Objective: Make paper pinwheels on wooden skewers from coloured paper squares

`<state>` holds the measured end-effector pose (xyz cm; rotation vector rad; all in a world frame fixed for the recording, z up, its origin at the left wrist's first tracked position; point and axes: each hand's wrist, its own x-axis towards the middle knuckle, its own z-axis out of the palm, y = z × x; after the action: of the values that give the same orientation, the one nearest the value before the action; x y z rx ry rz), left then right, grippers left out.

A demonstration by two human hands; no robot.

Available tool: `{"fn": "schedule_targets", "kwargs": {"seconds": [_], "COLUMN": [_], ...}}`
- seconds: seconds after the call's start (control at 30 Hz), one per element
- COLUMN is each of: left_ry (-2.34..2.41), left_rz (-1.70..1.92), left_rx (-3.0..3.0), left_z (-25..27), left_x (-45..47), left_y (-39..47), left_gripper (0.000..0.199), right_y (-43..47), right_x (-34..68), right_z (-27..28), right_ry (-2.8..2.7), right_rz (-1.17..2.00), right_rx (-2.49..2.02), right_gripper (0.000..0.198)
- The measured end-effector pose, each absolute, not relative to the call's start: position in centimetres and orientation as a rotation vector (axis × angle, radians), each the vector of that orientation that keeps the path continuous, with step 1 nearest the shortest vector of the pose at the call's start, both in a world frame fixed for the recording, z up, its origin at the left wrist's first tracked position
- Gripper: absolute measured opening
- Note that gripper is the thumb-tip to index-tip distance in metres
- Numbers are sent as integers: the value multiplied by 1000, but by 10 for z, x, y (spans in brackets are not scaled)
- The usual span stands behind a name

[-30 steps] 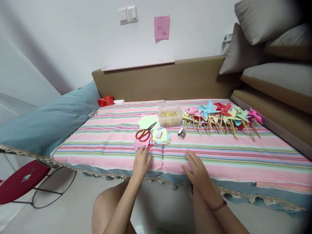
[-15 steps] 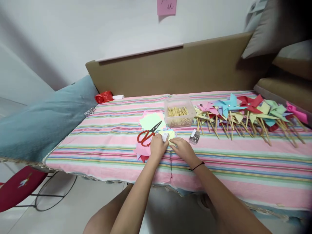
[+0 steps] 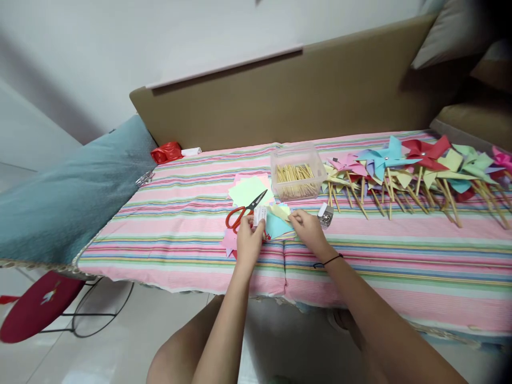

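My left hand (image 3: 248,242) is closed on a small white box or card with print (image 3: 260,215); which of the two I cannot tell. Between the fingertips of my right hand (image 3: 309,229) is the edge of a pale yellow paper sheet (image 3: 280,213), lifted at a slant. Beneath it lies a light blue paper sheet (image 3: 278,227), on a small stack. Red-handled scissors (image 3: 251,206) rest just beyond my left hand, partly on a pile of pale green and pink paper (image 3: 248,189). More pink paper (image 3: 229,241) lies left of my left hand.
A clear plastic box (image 3: 301,192) of short wooden sticks stands behind my hands. Right of it lie many paper pinwheels (image 3: 386,160) on sticks. A small box of metal pins (image 3: 326,216) is near my right hand. A red plastic bag (image 3: 166,153) sits far left.
My right hand has drawn back to the right, raising the yellow sheet and uncovering the blue one. My left hand has shifted left with the white printed piece. The view has tilted down.
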<state>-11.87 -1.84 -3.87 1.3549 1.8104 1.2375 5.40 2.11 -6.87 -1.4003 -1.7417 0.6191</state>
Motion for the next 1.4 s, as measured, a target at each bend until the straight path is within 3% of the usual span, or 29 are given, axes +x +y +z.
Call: {"fn": "schedule_targets", "kwargs": {"seconds": [0.33,0.6,0.8,0.93,1.03,1.13,1.27,1.4], "left_ry": [2079,1997,1607,828,710,828,867,898], "left_rz": [757,918,1111,1161,1209,1331,1382,1285], "left_rx": [1798,1870,1715,867,755,692,583,627], "left_z": [-39,-36,3,30,42,48,58,69], "left_x": [-85,-79,-35,-5,5,4,-8,-19], "left_y": [-12,-16,-103,-175,-210,-229,-247,-259], "left_gripper": [16,19,33,45,39,30,32,37], "right_y": [-9,-85,-147,-190,-216,-234,-246,-253], "right_x": [64,122,146,137,127,122,128,138], "right_z": [-28,0,14,31,39,49,63,62], "right_ry": [-1395,-1103,-1188,-1541,-1681,-1658,-1229,-998], "right_rz": [613,715,722,430,393,502,681,1098], "right_rx": [-1309,-1282,-1308,-1142,-999,-948,-1075,-1158], "right_gripper": [21,20,16,9,14,17,14,44]}}
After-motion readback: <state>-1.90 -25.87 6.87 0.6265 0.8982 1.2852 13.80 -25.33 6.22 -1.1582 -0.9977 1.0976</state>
